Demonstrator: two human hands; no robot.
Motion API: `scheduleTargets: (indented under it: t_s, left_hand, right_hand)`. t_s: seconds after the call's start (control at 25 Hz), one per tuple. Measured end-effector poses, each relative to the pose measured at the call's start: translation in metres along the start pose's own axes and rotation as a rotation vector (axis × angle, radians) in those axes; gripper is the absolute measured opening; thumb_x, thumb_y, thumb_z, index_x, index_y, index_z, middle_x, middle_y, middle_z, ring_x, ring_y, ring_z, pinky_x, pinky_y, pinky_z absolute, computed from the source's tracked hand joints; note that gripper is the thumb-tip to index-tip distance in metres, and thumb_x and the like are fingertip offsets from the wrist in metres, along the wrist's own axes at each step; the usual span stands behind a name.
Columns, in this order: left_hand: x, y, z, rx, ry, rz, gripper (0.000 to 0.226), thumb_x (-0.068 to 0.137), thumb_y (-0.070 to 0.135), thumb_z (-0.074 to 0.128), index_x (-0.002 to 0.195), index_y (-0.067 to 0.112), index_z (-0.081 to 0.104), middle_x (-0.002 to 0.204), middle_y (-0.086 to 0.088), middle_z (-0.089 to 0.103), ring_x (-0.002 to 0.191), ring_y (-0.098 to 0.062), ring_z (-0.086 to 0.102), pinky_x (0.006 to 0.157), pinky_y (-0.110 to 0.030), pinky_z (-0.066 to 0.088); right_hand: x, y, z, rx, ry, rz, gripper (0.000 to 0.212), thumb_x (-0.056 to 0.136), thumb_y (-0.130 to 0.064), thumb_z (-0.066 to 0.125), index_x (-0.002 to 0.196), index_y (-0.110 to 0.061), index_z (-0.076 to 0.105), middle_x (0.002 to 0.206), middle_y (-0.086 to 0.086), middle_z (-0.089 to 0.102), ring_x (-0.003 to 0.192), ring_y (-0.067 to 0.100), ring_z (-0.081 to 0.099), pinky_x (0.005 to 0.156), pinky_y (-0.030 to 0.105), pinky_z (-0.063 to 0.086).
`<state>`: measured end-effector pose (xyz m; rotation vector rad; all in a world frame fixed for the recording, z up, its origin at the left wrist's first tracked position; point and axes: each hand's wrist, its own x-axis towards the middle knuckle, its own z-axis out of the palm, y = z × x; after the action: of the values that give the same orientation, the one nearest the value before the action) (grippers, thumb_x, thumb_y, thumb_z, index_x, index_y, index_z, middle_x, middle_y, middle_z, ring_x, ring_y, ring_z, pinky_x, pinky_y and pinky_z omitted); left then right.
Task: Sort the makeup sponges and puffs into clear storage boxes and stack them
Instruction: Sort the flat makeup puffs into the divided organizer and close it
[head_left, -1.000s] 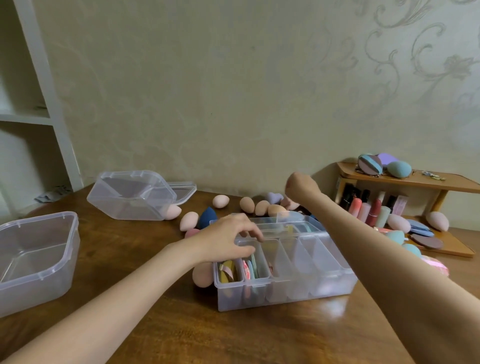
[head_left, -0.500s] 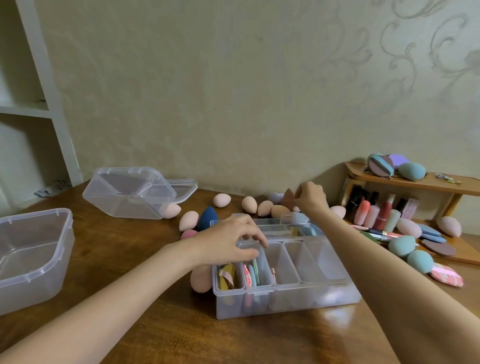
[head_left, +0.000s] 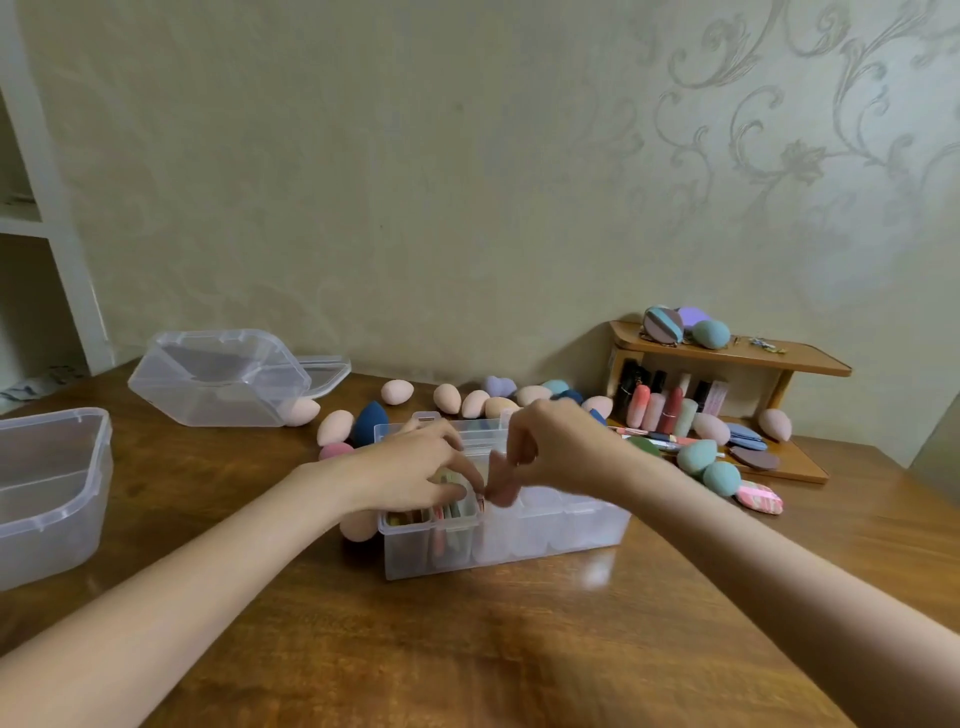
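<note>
Head view, only cam. Wooden table (head_left: 467, 649) w/ clear divided box (head_left: 519, 540) at centre, lid off or folded back, can't tell which.

Left hand (head_left: 415, 467) over the box's left end, fingers curled down into the left compartments, fingertips on or among the flat puffs (head_left: 449, 512) standing on edge there. Actual pinch not visible; contact looks likely, grip can't be confirmed.

Right hand (head_left: 556, 447) above box centre, thumb and fingers pinched on a brownish-pink sponge (head_left: 501, 480). Sponge hangs point-down, blurred, just over the compartment next to the puffs. Remaining compartments to the right look frosted; contents can't be told.

Loose sponges behind the box: row of peach egg sponges (head_left: 448, 397), navy teardrop sponge (head_left: 370, 422), lilac heart sponge (head_left: 500, 385). One peach sponge (head_left: 358, 526) touches the box's left wall at table level.

Left side: clear box (head_left: 218, 379) tipped on its side, its lid beside it, a peach sponge under its lower edge. Second open clear box (head_left: 52, 493) at far left edge, upright.

Right side: small wooden shelf (head_left: 737, 358) against the wall. Top tier carries striped puff and teal sponge. Lower tier holds lipsticks (head_left: 660, 410) upright, more puffs. Two teal sponges (head_left: 709, 465) on the table in front of it.
</note>
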<state>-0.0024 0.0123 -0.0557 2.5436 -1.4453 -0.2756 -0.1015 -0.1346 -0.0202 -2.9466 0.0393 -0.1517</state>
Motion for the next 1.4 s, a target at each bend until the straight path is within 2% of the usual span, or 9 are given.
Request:
scheduleTargets:
  t_s: [0.12, 0.28, 0.4, 0.52, 0.68, 0.88, 1.0, 1.24, 1.4]
  left_hand:
    - [-0.009, 0.006, 0.001, 0.03, -0.004, -0.001, 0.029, 0.093, 0.03, 0.052, 0.12, 0.041, 0.06, 0.138, 0.003, 0.037, 0.127, -0.018, 0.031, 0.101, -0.029, 0.029]
    - [-0.014, 0.009, 0.001, 0.006, 0.01, 0.01, 0.032, 0.093, 0.03, 0.053, 0.123, 0.038, 0.057, 0.138, 0.003, 0.039, 0.127, -0.018, 0.034, 0.103, -0.03, 0.032]
    - [-0.01, 0.004, -0.002, -0.078, 0.03, 0.013, 0.036, 0.092, 0.032, 0.055, 0.127, 0.036, 0.053, 0.124, 0.004, 0.046, 0.121, -0.014, 0.041, 0.096, -0.028, 0.038]
    - [0.0, -0.007, -0.002, -0.172, 0.074, 0.026, 0.031, 0.091, 0.031, 0.056, 0.122, 0.035, 0.056, 0.109, 0.006, 0.049, 0.11, -0.01, 0.048, 0.091, -0.025, 0.041]
    - [0.006, -0.02, -0.001, -0.281, 0.121, 0.078, 0.03, 0.09, 0.017, 0.058, 0.117, 0.029, 0.06, 0.109, 0.011, 0.055, 0.101, -0.001, 0.055, 0.082, -0.013, 0.047]
    - [0.011, -0.035, -0.002, -0.344, 0.082, 0.124, 0.033, 0.091, 0.013, 0.057, 0.12, 0.028, 0.06, 0.105, 0.02, 0.052, 0.098, 0.007, 0.053, 0.08, -0.003, 0.044]
    - [0.013, -0.039, 0.0, -0.38, 0.07, 0.13, 0.032, 0.092, 0.014, 0.056, 0.121, 0.029, 0.059, 0.107, 0.018, 0.053, 0.098, 0.005, 0.054, 0.08, -0.004, 0.044]
    - [0.016, -0.038, 0.0, -0.352, 0.074, 0.137, 0.031, 0.092, 0.014, 0.055, 0.12, 0.028, 0.059, 0.104, 0.019, 0.051, 0.102, -0.001, 0.054, 0.08, -0.009, 0.046]
    - [0.014, -0.035, 0.002, -0.33, 0.079, 0.124, 0.032, 0.092, 0.014, 0.055, 0.119, 0.031, 0.059, 0.107, 0.02, 0.051, 0.105, 0.0, 0.052, 0.081, -0.009, 0.046]
  right_hand:
    - [0.001, -0.004, 0.022, -0.019, -0.054, -0.032, 0.016, 0.083, -0.017, 0.068, 0.084, -0.001, 0.071, 0.093, 0.012, 0.07, 0.064, 0.014, 0.053, 0.052, 0.017, 0.039]
    - [-0.002, -0.008, 0.026, 0.036, -0.123, -0.067, 0.017, 0.085, -0.012, 0.064, 0.096, -0.003, 0.073, 0.1, 0.01, 0.072, 0.077, 0.013, 0.057, 0.075, 0.027, 0.051]
    - [0.002, -0.002, 0.015, 0.117, -0.139, -0.043, 0.014, 0.081, -0.012, 0.069, 0.093, -0.007, 0.073, 0.096, 0.006, 0.07, 0.076, 0.01, 0.058, 0.075, 0.025, 0.052]
    - [0.028, 0.015, -0.006, 0.202, -0.038, 0.038, 0.008, 0.079, -0.009, 0.07, 0.086, -0.01, 0.072, 0.081, 0.001, 0.065, 0.065, 0.007, 0.054, 0.064, 0.019, 0.048]
    - [0.093, 0.038, -0.006, 0.081, 0.102, 0.062, 0.018, 0.084, -0.006, 0.061, 0.096, -0.004, 0.074, 0.102, 0.009, 0.072, 0.085, 0.017, 0.06, 0.071, 0.021, 0.047]
    - [0.164, 0.046, 0.039, -0.07, -0.198, 0.071, 0.027, 0.086, -0.012, 0.06, 0.111, -0.008, 0.069, 0.115, 0.011, 0.067, 0.106, 0.028, 0.062, 0.097, 0.034, 0.049]
    - [0.178, 0.051, 0.053, -0.223, -0.323, 0.05, 0.037, 0.082, -0.009, 0.065, 0.119, -0.012, 0.064, 0.119, 0.007, 0.065, 0.109, 0.027, 0.06, 0.099, 0.038, 0.048]
    - [0.168, 0.055, 0.043, -0.169, -0.23, 0.019, 0.027, 0.082, -0.006, 0.066, 0.11, -0.006, 0.067, 0.116, 0.012, 0.064, 0.093, 0.023, 0.055, 0.076, 0.024, 0.041]
    - [0.136, 0.05, 0.001, 0.005, 0.125, 0.019, 0.021, 0.083, -0.009, 0.065, 0.103, -0.004, 0.065, 0.108, 0.011, 0.067, 0.085, 0.017, 0.054, 0.067, 0.02, 0.042]
